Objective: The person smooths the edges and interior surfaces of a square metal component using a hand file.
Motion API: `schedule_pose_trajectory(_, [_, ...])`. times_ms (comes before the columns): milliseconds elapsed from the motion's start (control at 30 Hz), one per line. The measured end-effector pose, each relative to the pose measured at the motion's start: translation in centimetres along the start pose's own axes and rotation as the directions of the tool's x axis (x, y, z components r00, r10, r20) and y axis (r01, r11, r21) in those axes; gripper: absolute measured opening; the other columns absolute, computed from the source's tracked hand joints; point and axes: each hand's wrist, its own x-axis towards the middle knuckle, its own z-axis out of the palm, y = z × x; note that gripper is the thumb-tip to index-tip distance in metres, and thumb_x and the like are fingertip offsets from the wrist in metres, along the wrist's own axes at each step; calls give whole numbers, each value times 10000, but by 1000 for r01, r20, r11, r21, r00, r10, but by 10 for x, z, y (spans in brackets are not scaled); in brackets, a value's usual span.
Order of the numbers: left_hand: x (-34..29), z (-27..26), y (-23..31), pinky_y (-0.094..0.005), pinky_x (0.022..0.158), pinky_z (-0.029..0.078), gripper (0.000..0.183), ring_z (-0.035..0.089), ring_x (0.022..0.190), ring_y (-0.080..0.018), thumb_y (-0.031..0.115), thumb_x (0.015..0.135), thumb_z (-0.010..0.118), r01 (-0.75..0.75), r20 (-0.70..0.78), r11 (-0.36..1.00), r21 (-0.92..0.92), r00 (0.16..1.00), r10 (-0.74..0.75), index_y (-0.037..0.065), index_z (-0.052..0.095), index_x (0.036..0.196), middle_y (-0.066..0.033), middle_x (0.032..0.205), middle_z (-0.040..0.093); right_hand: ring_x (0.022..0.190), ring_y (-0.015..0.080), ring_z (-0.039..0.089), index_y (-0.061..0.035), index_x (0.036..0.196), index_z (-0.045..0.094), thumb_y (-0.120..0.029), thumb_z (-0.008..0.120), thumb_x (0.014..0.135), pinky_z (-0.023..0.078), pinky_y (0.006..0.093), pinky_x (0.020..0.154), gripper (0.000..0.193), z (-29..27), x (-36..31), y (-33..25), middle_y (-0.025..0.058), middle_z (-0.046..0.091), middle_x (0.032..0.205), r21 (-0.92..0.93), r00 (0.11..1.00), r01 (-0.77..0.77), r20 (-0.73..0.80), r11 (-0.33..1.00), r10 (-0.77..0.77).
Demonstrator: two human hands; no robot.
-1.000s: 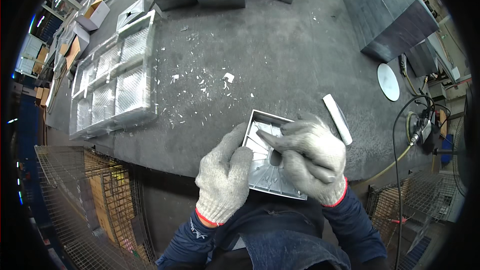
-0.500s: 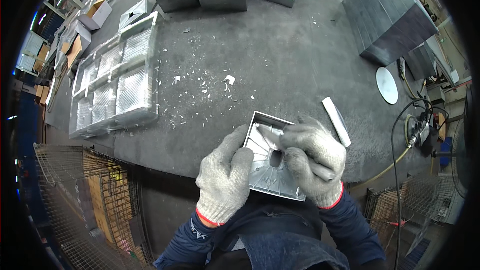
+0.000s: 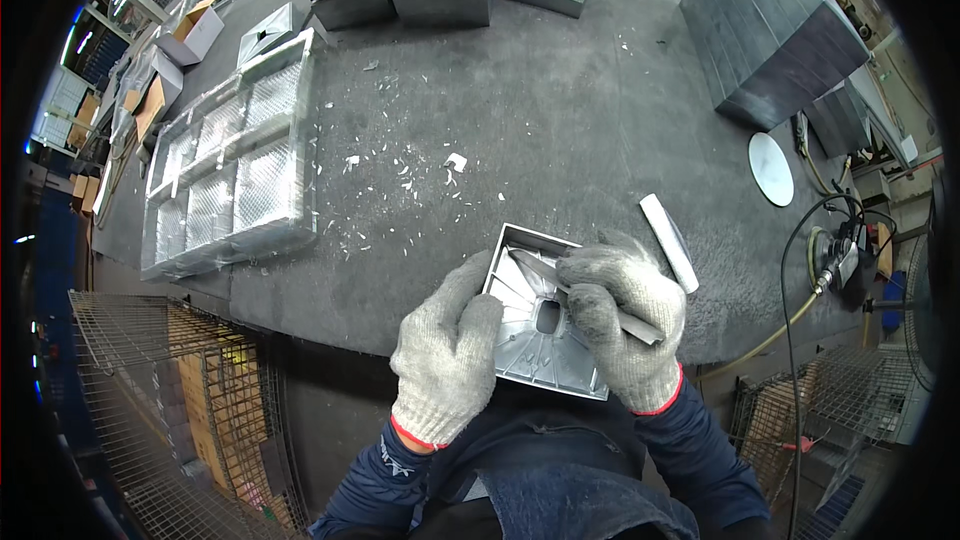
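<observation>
Grey table (image 3: 560, 140): your left hand (image 3: 447, 355) clamps the metal tray (image 3: 540, 340); right hand (image 3: 625, 325) grips the file (image 3: 590, 295). Keep strokes flat along the rim.

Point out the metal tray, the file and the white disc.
metal tray (image 3: 545, 365): head view, its ribbed inner floor.
file (image 3: 535, 262): head view, the bare blade left of the right hand.
white disc (image 3: 771, 168): head view, its flat face.

A single head-worn fisheye camera looks steeply down from above the person's chest onto the near edge of the counter (image 3: 560, 130). The view sits close to the gloved hands; straight edges bend toward the dark circular rim.
</observation>
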Motion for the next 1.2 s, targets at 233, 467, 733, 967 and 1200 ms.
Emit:
schedule_pose_trajectory(233, [-2, 0, 4, -401, 1157, 598, 590, 782, 1281, -285, 170, 1062, 579, 14, -1, 1000, 22, 1000, -14, -73, 713, 1583, -245, 1421, 816, 1027, 344, 853, -57, 1116, 885, -164, 913, 959, 613, 564, 1133, 193, -1, 7, -4, 134, 840, 977, -235, 958, 287, 71, 929, -278])
schedule_pose_trajectory(467, [-1, 2, -1, -398, 1085, 627, 557, 822, 1206, -296, 170, 1069, 605, 22, -19, 1000, -9, 1000, -22, -47, 731, 1566, -258, 1345, 844, 1073, 366, 859, -76, 1123, 885, -191, 924, 949, 628, 546, 1092, 212, 0, 6, -3, 130, 839, 962, -286, 949, 314, 84, 905, -302])
schedule_pose_trajectory(733, [1, -2, -5, -397, 1033, 639, 556, 824, 1098, -285, 172, 1069, 625, -30, 15, 1000, -9, 999, 30, -38, 723, 1574, -259, 1334, 842, 1032, 341, 864, -36, 1030, 880, -214, 864, 1003, 639, 542, 1064, 182, -15, 1, -8, 125, 858, 972, -251, 950, 304, 3, 919, -314])
schedule_pose_trajectory(967, [-4, -15, 22, -374, 1086, 615, 743, 771, 1246, -244, 250, 986, 665, 357, 143, 932, -61, 927, -346, -59, 639, 1661, -225, 1445, 779, 1055, 346, 839, 38, 1023, 856, -211, 734, 1075, 583, 596, 1188, 282, -41, -25, -17, 186, 850, 1005, -268, 968, 167, -140, 949, -210])
schedule_pose_trajectory(1200, [-2, 0, 3, -413, 1114, 608, 779, 754, 1234, -273, 237, 967, 668, 70, 76, 990, -119, 995, -61, -109, 606, 1662, -243, 1420, 774, 962, 316, 838, 20, 1026, 858, -91, 785, 1037, 655, 454, 928, 133, -32, -23, -6, 146, 853, 986, -187, 984, 108, -119, 976, -132])
